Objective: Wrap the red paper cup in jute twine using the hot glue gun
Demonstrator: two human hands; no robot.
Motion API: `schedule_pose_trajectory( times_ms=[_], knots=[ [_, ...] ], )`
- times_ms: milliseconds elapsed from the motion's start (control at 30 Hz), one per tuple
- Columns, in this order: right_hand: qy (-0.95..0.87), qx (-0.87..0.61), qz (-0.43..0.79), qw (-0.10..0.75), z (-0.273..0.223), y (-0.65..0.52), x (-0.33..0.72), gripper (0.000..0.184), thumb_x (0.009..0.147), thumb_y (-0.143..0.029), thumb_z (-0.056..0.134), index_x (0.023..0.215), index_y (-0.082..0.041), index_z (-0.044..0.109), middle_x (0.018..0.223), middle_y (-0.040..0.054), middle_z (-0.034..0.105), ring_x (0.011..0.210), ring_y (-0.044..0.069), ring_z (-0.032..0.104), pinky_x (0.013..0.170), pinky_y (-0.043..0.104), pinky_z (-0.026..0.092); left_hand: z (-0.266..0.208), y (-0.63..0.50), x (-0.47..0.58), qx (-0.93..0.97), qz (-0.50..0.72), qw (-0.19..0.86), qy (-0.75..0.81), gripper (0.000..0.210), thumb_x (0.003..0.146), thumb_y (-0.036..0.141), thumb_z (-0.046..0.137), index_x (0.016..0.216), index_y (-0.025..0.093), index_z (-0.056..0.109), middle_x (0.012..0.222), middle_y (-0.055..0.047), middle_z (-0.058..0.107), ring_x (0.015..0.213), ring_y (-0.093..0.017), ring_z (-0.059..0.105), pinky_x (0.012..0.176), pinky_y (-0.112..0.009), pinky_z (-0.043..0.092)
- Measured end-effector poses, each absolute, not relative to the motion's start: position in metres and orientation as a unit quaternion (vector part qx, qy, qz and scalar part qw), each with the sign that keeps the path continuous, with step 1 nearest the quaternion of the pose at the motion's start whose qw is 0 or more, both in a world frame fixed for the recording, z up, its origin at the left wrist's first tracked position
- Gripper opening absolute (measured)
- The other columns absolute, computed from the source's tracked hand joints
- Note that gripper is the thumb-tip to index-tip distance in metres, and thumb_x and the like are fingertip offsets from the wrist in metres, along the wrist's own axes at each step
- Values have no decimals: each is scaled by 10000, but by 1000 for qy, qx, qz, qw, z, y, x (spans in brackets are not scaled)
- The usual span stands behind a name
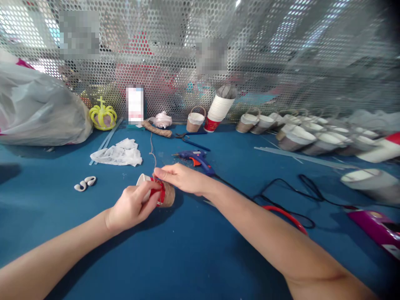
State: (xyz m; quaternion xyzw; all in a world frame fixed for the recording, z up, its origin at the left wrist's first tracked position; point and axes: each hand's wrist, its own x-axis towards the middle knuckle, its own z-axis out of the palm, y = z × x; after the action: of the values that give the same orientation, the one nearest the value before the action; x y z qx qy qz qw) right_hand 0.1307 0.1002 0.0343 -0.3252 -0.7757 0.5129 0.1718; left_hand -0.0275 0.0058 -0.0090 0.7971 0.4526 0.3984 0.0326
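Note:
A red and white paper cup point(161, 197) lies on its side above the blue table, its lower part wound with brown twine point(169, 195). My left hand point(128, 207) is closed around the cup near its white rim, which points left. At the cup's upper side, my right hand point(176, 177) pinches the twine strand point(151, 148) between thumb and fingers. That strand runs back to a twine bundle point(158, 130) by the mesh. Just behind my right hand is a blue glue gun point(192, 155) with an orange trigger.
Crumpled white fabric point(120, 153) and earphones point(85, 183) lie left. Pliers point(195, 141), a cup stack point(220, 109) and a phone point(135, 104) are behind. Several twine-covered baskets point(296, 139) line the right. A black cable point(275, 196) leads toward a purple device point(373, 229).

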Motion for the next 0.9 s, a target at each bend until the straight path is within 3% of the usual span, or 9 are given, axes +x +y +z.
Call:
schedule_pose_trajectory(
  times_ms=[100,200,400,567,900],
  knots=[
    [-671,-327,638,190,31,90,119,185,751,-341,623,781,-159,641,749,10,642,697,123,572,691,268,438,-10,6,-28,798,394,46,454,111,849,156,449,940,178,508,598,23,616,452,-84,567,476,-164,428],
    [-610,-356,671,227,30,88,118,111,703,-245,654,759,-154,624,733,7,631,681,112,564,698,273,434,-10,5,-28,787,397,77,466,116,845,167,459,948,178,511,599,33,595,463,-80,559,496,-164,432],
    [-613,-350,636,312,35,94,130,93,699,-255,642,701,-167,614,745,-4,629,711,102,540,751,271,402,-6,8,-24,656,440,244,563,207,835,260,498,1019,164,494,561,58,510,433,-64,428,436,-154,372],
    [-626,-340,623,322,41,95,135,105,704,-256,651,700,-163,602,730,-7,630,712,104,553,744,270,407,-6,15,-24,549,466,397,569,207,806,323,526,929,157,518,574,45,490,456,-66,410,421,-150,347],
    [-657,-359,584,314,44,96,136,121,718,-277,632,699,-165,589,731,3,632,724,120,573,739,276,426,-6,19,-26,484,466,465,576,214,759,331,569,871,152,539,563,40,498,439,-75,437,410,-172,367]
  ],
)
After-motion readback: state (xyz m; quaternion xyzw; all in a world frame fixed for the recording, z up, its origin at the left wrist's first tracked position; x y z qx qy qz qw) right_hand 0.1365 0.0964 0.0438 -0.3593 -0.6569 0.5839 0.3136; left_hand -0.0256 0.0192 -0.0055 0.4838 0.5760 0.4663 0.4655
